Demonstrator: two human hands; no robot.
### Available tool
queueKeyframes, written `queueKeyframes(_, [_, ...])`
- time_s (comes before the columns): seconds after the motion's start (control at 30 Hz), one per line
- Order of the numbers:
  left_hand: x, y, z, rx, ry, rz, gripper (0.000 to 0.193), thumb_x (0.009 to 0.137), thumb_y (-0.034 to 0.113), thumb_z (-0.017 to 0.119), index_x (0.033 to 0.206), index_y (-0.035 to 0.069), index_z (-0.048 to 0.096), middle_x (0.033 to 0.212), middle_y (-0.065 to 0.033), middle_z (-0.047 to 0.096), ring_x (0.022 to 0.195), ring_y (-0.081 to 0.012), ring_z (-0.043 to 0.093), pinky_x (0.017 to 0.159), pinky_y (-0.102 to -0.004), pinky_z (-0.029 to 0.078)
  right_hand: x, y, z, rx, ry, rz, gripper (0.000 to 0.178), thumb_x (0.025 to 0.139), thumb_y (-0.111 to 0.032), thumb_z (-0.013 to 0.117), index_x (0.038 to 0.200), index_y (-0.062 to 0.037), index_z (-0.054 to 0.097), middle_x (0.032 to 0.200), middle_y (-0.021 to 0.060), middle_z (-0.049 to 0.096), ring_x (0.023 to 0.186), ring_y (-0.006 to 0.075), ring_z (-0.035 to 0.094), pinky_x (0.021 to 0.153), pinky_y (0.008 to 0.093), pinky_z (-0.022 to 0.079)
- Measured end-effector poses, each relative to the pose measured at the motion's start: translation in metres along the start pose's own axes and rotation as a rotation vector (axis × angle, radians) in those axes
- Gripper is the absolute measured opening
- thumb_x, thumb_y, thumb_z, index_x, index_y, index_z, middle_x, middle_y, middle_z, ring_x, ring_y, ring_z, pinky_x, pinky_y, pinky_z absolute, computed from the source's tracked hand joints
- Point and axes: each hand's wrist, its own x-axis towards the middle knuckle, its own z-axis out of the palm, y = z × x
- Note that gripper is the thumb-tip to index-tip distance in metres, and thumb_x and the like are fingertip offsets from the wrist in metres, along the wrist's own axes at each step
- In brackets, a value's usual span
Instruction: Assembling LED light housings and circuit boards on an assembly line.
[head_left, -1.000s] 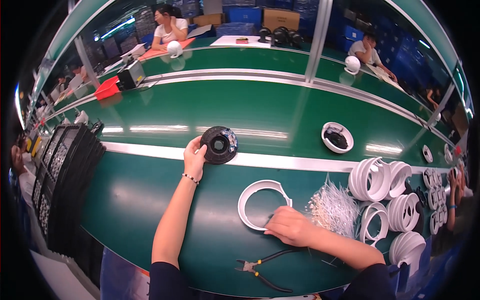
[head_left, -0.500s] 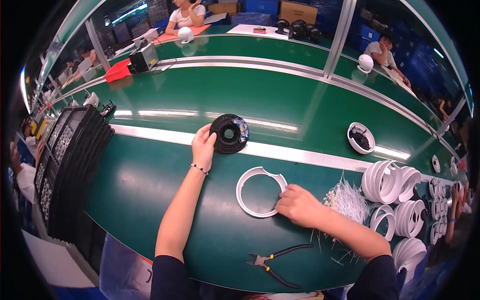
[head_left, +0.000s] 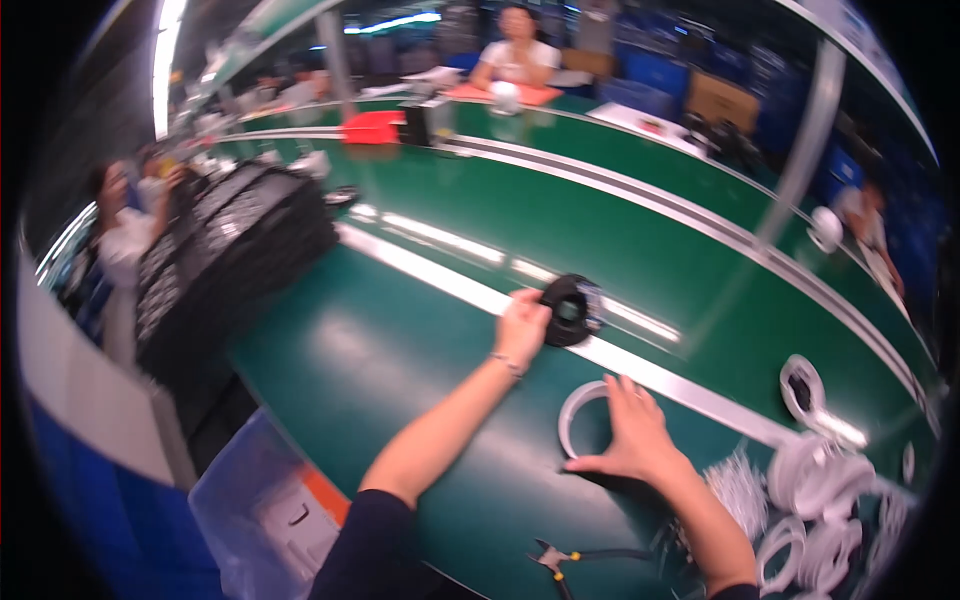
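Note:
My left hand [head_left: 523,330] is closed on the edge of a black round disc [head_left: 568,325] with a hole in its middle and a small circuit board along its far right side. It holds the disc over the white strip of the bench. To the right and nearer, a white plastic ring [head_left: 567,425] with a notch lies on the green mat. My right hand [head_left: 637,437] is spread over the ring's right side, thumb at its near edge and fingers by its far edge, partly hiding it. Motion blurs the picture.
Diagonal cutters [head_left: 553,560] with black and yellow handles lie near the front edge. White cable ties [head_left: 737,490] and several white rings [head_left: 815,475] are heaped at right. A white housing [head_left: 802,388] stands beyond. Black trays [head_left: 250,235] are stacked at left. Other people sit across the bench.
The view has swung left, so the bench appears shifted right and tilted. My right hand has gone from pinching the ring's right rim to spread fingers across it. My left hand still holds the disc.

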Motion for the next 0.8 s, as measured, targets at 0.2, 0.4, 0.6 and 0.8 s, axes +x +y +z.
queueKeyframes(0.2, [-0.003, -0.006, 0.009, -0.275, 0.001, 0.002, 0.027, 0.079, -0.002, 0.050, 0.105, 0.001, 0.042, 0.092, -0.0114, 0.059, 0.082, -0.0123, 0.057, 0.070, -0.0221, 0.046, 0.003, 0.005, -0.027, -0.015, -0.324, -0.166, 0.127, 0.037, -0.053, 0.080, 0.135, -0.0040, 0.015, 0.140, 0.0229, 0.009, 0.128, 0.0407, 0.011, 0.102, 0.0511, 0.014])
queueKeyframes(0.4, [-0.002, -0.015, 0.012, -0.355, 0.049, 0.040, 0.029, 0.078, -0.005, 0.050, 0.105, 0.000, 0.040, 0.095, -0.0073, 0.053, 0.088, -0.0117, 0.053, 0.078, -0.0215, 0.044, -0.009, -0.030, -0.030, -0.246, -0.095, 0.117, 0.129, 0.034, -0.062, 0.076, 0.130, 0.0040, 0.020, 0.133, 0.0291, 0.019, 0.124, 0.0442, 0.019, 0.094, 0.0588, 0.023])
queueKeyframes(0.6, [-0.006, -0.015, 0.022, -0.426, 0.002, 0.035, 0.032, 0.072, -0.009, 0.054, 0.100, 0.001, 0.042, 0.094, -0.0051, 0.050, 0.087, -0.0108, 0.053, 0.076, -0.0217, 0.045, -0.018, -0.019, -0.021, -0.160, -0.112, 0.074, 0.134, 0.032, -0.059, 0.078, 0.130, 0.0068, 0.015, 0.131, 0.0290, 0.027, 0.120, 0.0438, 0.029, 0.097, 0.0436, 0.030])
queueKeyframes(0.8, [-0.007, -0.005, 0.018, -0.434, 0.069, -0.044, 0.036, 0.068, -0.011, 0.049, 0.101, 0.000, 0.040, 0.096, -0.0079, 0.050, 0.088, -0.0136, 0.053, 0.079, -0.0233, 0.045, -0.025, -0.023, -0.003, -0.046, -0.072, 0.011, 0.133, 0.033, -0.056, 0.079, 0.130, 0.0075, 0.014, 0.132, 0.0289, 0.024, 0.121, 0.0435, 0.027, 0.099, 0.0450, 0.027])
